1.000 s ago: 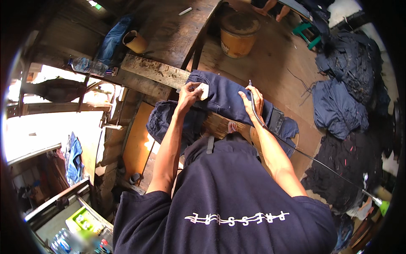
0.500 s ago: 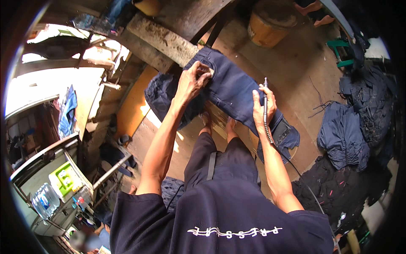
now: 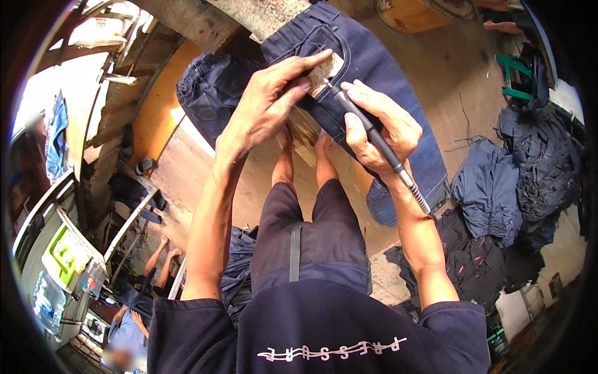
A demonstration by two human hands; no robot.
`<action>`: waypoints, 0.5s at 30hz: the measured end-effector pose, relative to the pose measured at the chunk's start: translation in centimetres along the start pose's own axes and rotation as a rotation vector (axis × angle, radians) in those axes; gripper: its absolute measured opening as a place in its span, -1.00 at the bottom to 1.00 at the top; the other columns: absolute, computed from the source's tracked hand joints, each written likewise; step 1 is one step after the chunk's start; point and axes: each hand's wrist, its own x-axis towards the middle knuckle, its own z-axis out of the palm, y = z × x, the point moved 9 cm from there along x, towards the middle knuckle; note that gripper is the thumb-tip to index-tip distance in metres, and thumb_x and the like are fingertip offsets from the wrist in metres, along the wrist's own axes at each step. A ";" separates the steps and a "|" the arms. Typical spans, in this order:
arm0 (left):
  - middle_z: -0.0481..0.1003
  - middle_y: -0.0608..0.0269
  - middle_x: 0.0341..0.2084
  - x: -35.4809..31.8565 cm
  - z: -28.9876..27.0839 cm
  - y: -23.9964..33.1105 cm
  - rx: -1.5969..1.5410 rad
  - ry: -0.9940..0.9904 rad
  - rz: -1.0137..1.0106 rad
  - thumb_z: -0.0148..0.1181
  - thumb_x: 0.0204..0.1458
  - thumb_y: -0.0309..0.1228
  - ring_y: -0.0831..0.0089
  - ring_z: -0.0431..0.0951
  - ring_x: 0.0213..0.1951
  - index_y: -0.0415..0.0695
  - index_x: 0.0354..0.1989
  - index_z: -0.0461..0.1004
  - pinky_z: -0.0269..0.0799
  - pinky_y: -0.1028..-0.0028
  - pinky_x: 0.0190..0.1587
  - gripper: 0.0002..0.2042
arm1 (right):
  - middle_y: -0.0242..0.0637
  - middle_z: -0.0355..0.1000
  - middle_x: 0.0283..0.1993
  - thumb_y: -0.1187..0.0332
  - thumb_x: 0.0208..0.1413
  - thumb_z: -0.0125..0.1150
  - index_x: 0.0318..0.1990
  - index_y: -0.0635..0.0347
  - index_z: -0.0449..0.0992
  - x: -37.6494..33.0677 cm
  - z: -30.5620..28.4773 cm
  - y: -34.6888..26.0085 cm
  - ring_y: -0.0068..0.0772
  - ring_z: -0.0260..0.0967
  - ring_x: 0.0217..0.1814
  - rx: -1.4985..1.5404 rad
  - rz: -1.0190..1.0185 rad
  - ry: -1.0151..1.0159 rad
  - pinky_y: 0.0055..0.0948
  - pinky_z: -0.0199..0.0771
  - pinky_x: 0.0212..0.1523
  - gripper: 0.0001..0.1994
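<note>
Head view put the dark cloth heap (image 3: 470, 255) at four o'clock from centre and your navy garment (image 3: 389, 68) at one o'clock, its gathered edge meeting the wooden board (image 3: 265, 15) near twelve; whether it was wrapped around that board could not be told. Just beside it, between ten and eleven, lay a bunched dark garment (image 3: 212, 93).

Your left hand (image 3: 258, 103) was at eleven o'clock, forefinger and thumb spread apart, the forefinger over the pale patch (image 3: 319, 73) by the curved seam; its other fingers were hidden. Your right hand (image 3: 398, 128), at two o'clock, pinched the black pen-shaped tool (image 3: 369, 129) between thumb and fingers, its coiled tail running toward five. The small tip pointed toward eleven, at the patch, though contact was too fine to judge.

The step in hand seemed to be working the tip along that seam; the next move probably called for a steady pinch and left fingertips kept clear.
</note>
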 end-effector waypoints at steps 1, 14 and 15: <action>0.65 0.01 0.01 0.0 0.1 -0.3 0.021 -0.007 0.022 0.09 0.27 -0.32 0.32 0.61 0.00 -0.22 0.48 0.47 0.50 0.34 0.15 -0.41 | 0.14 0.73 -0.05 0.55 0.07 0.35 -0.05 0.49 0.70 0.0 0.4 0.3 0.11 0.77 0.05 0.008 -0.017 -0.008 -0.05 0.75 0.22 -0.71; 0.54 -0.01 -0.17 -0.2 -0.2 -0.5 -0.027 0.068 0.217 0.14 0.14 -0.65 0.17 0.62 -0.19 -0.18 0.41 0.54 0.56 0.32 -0.03 -0.42 | 0.22 0.69 -0.23 0.48 0.11 0.34 -0.13 0.57 0.66 -0.7 2.0 0.5 0.22 0.77 -0.02 0.035 -0.129 -0.078 0.22 0.74 0.19 -0.74; 0.56 -0.01 -0.16 -0.2 -0.2 -0.6 -0.028 0.063 0.209 0.14 0.15 -0.65 0.17 0.63 -0.18 -0.18 0.40 0.54 0.56 0.32 -0.03 -0.43 | 0.26 0.69 -0.22 0.49 0.11 0.32 -0.11 0.57 0.65 -0.7 2.0 0.5 0.24 0.77 -0.02 0.058 -0.145 -0.076 0.21 0.74 0.19 -0.73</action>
